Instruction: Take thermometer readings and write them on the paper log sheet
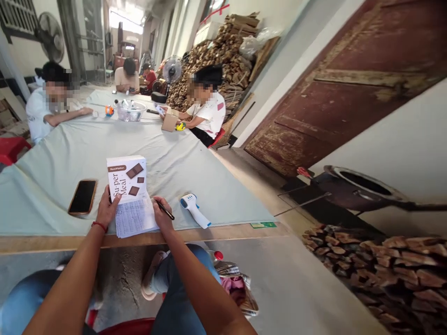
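Observation:
My left hand grips the left side of a white and brown box printed "NutriMotion Su-per Meal", its thumb on the front face. Just below the box, sheets of paper covered in handwriting lie at the table's near edge. A black pen is held in my right hand, which rests at the right edge of the paper. To the right lies a white and blue infrared thermometer. On the left, a phone with a dark screen lies face up.
A pale cloth covers the long table. Farther along stand a clear basin of items and an orange tape measure. Several people sit around it; one holds a cardboard box. Firewood and a wok stove are at right.

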Demonstrator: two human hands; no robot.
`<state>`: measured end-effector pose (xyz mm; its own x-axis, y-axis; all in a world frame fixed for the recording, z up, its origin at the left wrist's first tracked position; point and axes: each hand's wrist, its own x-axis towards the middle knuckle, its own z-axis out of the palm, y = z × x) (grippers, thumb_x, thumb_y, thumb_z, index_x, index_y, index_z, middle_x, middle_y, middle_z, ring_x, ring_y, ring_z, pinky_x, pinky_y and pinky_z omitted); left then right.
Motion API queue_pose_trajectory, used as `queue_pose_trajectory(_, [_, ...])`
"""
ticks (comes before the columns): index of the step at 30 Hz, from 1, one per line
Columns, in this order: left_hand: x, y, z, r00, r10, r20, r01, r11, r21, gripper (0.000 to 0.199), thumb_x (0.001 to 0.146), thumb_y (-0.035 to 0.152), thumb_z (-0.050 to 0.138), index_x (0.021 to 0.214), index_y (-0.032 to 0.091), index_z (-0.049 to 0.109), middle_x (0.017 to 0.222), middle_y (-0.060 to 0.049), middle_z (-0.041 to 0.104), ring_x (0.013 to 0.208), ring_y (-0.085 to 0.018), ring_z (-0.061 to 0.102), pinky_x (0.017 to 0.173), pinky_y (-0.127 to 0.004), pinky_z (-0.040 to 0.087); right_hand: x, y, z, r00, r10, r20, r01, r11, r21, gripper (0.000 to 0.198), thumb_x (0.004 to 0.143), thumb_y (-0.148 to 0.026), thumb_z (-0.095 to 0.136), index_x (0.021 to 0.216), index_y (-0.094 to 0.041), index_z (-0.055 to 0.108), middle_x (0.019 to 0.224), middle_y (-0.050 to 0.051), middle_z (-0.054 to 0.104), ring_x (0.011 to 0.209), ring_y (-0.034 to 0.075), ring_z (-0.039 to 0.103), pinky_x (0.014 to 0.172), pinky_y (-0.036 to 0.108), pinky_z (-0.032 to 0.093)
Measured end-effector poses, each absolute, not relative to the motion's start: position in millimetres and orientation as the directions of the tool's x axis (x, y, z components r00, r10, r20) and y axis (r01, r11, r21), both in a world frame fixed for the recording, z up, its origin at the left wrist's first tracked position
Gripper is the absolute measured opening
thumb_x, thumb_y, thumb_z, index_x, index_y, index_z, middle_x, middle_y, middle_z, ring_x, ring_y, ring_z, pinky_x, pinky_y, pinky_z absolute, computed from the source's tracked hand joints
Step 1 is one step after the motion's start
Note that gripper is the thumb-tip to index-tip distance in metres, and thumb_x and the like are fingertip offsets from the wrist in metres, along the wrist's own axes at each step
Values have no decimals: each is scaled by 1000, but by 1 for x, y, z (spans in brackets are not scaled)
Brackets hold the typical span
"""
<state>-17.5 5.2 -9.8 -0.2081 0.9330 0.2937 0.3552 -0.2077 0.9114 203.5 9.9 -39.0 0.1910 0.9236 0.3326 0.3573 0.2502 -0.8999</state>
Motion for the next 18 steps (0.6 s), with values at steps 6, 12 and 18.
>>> queue_pose_trajectory(6, [-24,10,7,-184,926,329,433,-225,873,53,90,56,52,131,22,49,127,-11,62,117,-27,57,103,-45,44,211,27,-13,-20,959,284,834,173,-525,57,80,-4,48,135,-17,56,122,15,63,114,26,57,98,36,46])
queue_pose_trajectory(12, [-25,16,13,-197,912,359,439,-246,865,53,89,61,51,124,21,51,122,-11,63,115,-28,59,101,-45,46,230,30,17,-47,976,211,913,128,-389,60,83,1,46,139,-18,55,127,17,62,115,28,58,96,39,46])
queue_pose_trajectory(18, [-26,18,11,-188,913,362,413,-261,873,56,88,65,50,123,22,53,121,-11,64,114,-29,59,99,-44,48,220,-19,46,39,849,527,557,419,-717,37,93,-21,50,127,-26,64,115,8,68,112,23,61,95,39,51])
